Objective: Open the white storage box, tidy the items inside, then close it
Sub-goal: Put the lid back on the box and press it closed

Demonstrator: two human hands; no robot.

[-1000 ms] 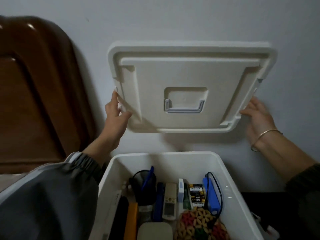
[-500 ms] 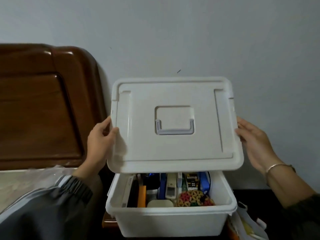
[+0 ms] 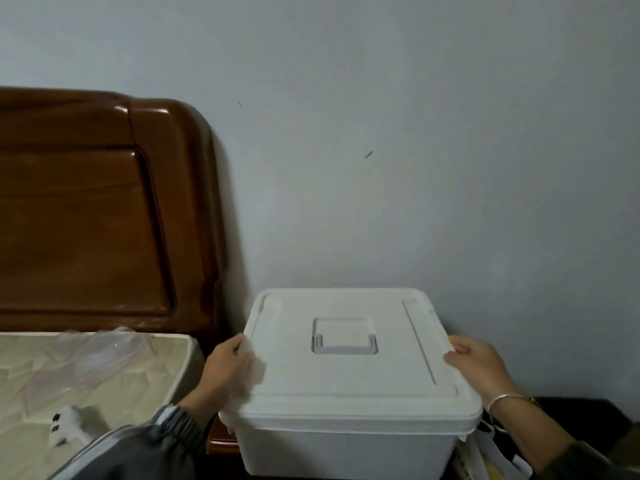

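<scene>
The hands grip the lid [image 3: 346,379] of the white box [image 3: 346,448] from both sides. The left hand [image 3: 228,368] curls around the lid's left edge, though blur hides exactly how its fingers lie. The right hand [image 3: 481,368] holds the right edge with its thumb on top and its fingers down the side.

At the far left, a dark brown wooden headboard [image 3: 86,209] stands against the pale grey wall [image 3: 415,133]. Below it lies a bed [image 3: 104,386] with a cream patterned cover. A sheet of clear plastic [image 3: 104,344] is crumpled on its far part. A small white object [image 3: 64,427] sits near its front edge, too blurred to identify. A grey sleeve [image 3: 138,452] with a light stripe covers the left arm up to the wrist.

The box stands on a dark wooden surface [image 3: 220,441] just beside the bed, and its back is close to the wall. The lid lies flat on the box, covering it fully. A grey handle [image 3: 344,348] is folded down into the square recess at its centre.

On the right wrist is a thin metal bracelet [image 3: 509,398]. Below that arm, some light bags or papers [image 3: 485,452] are tucked against the box's right side.
</scene>
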